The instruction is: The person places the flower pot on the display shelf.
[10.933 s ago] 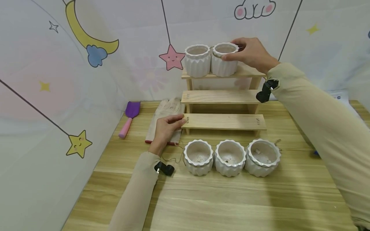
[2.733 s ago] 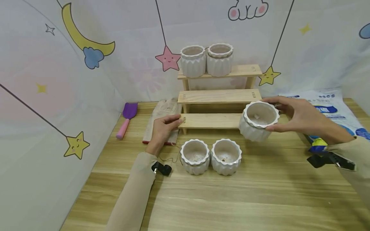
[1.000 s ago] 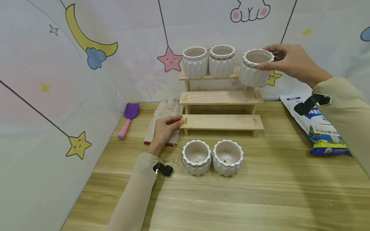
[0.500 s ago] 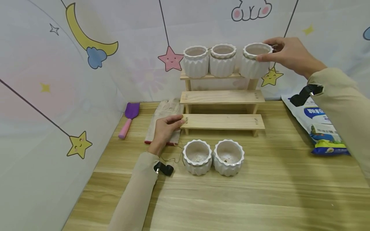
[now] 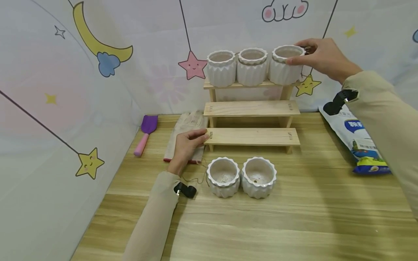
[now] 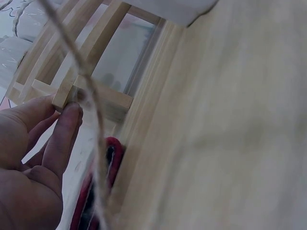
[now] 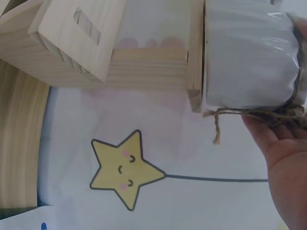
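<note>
My right hand grips a white fluted flower pot by its rim at the right end of the top tier of a wooden plant stand. In the right wrist view the base of this pot sits right at the top board, and twine is tied round its neck. Two matching pots stand to its left on the same tier. My left hand pinches the left end of the lowest board between thumb and fingers, as the left wrist view shows too.
Two more white pots stand on the table in front of the stand, with loose twine beside them. Left of the stand lie work gloves and a purple trowel. A printed bag lies to the right, partly behind the right sleeve.
My right hand has lifted the third pot from the table's front row up to the top tier and moved it left beside the other two. My left hand has stayed on the lowest board.
</note>
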### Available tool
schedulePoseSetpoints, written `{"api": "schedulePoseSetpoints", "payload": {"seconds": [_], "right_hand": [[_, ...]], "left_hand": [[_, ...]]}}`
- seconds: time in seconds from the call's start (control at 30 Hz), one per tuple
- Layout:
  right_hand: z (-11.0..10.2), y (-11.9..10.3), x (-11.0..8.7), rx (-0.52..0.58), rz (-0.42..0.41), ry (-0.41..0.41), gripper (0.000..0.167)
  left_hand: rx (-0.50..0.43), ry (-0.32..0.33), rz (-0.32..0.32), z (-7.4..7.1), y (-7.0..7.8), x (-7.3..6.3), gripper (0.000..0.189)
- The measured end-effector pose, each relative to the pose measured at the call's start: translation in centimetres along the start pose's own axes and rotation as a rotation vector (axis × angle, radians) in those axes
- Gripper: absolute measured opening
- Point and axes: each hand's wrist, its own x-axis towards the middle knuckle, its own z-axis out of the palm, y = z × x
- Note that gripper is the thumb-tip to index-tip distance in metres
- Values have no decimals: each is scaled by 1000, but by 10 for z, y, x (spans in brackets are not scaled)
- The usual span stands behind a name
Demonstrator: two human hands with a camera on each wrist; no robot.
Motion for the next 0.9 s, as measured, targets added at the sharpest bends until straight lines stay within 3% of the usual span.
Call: {"api": "schedulePoseSetpoints", "payload": {"seconds": [0.9], "right_hand": [[5,2,5,23,14,-1,81]], "left_hand": [[10,-13,-21,1,2,-1,28]]}}
